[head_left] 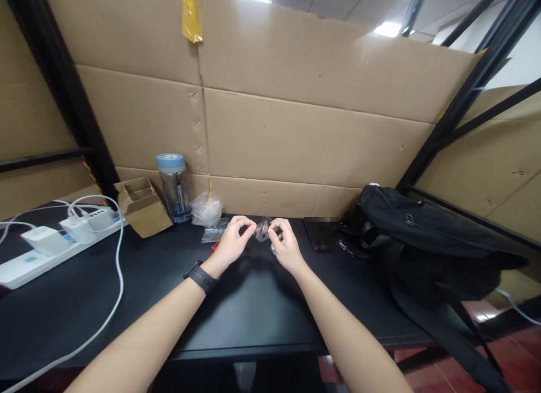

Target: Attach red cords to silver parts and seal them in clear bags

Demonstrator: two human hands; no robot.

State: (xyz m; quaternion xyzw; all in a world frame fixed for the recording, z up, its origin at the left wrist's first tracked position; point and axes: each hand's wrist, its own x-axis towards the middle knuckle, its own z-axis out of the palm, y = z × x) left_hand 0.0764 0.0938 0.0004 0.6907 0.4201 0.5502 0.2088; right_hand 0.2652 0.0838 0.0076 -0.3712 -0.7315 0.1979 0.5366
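Note:
Between my two hands, above the black table, is a small clear plastic bag (pixel 262 229) with something small and reddish in it that I cannot make out. My left hand (pixel 235 239), with a dark watch on the wrist, pinches the bag's left side between thumb and fingers. On its right side the bag is pinched by my right hand (pixel 286 243). Beside my left hand lies a flat clear plastic bag (pixel 214 232), and a small red item (pixel 215 246) partly shows next to that hand.
A white power strip (pixel 54 252) with chargers and cables runs along the left. An open cardboard box (pixel 143 207), a blue-lidded bottle (pixel 174 187) and crumpled plastic bags (pixel 207 208) stand at the back. A dark phone-like slab (pixel 316 233) and a black backpack (pixel 422 235) lie right.

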